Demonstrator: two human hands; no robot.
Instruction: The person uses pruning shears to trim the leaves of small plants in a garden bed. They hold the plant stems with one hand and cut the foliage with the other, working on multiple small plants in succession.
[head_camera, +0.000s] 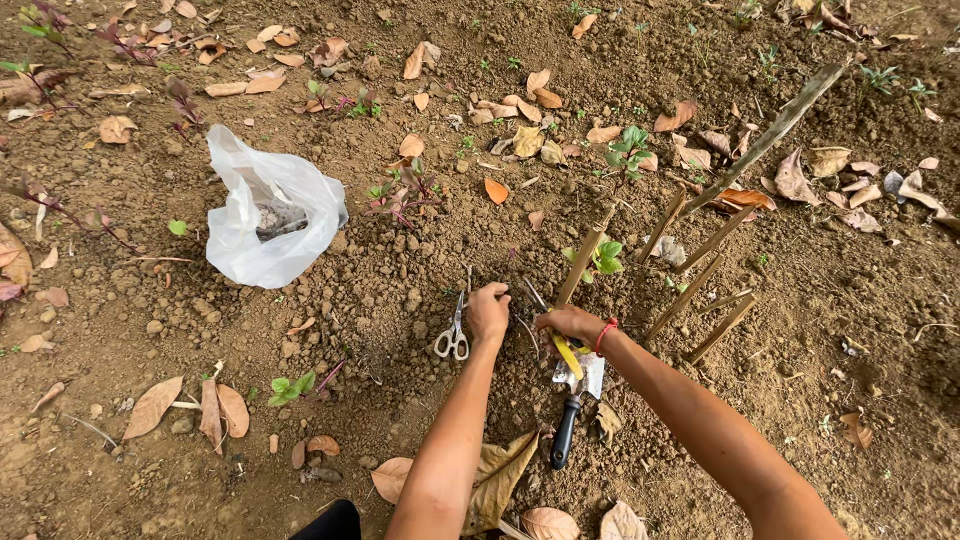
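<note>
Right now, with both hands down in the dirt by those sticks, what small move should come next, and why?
Probably press the soil in: both the left hand and right hand sit on loose earth at the base of a slanted stick, with scissors and trowel lying unused.

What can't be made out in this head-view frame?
- Head view: what the left hand and right hand pinch between them; fingers cover it and it is too small.
- Head view: contents of the white plastic bag; its folds hide all but a grey patch.
- Head view: the trowel blade's upper part, under the right wrist.
- Head view: the dark shape at the bottom edge, cut off.
</note>
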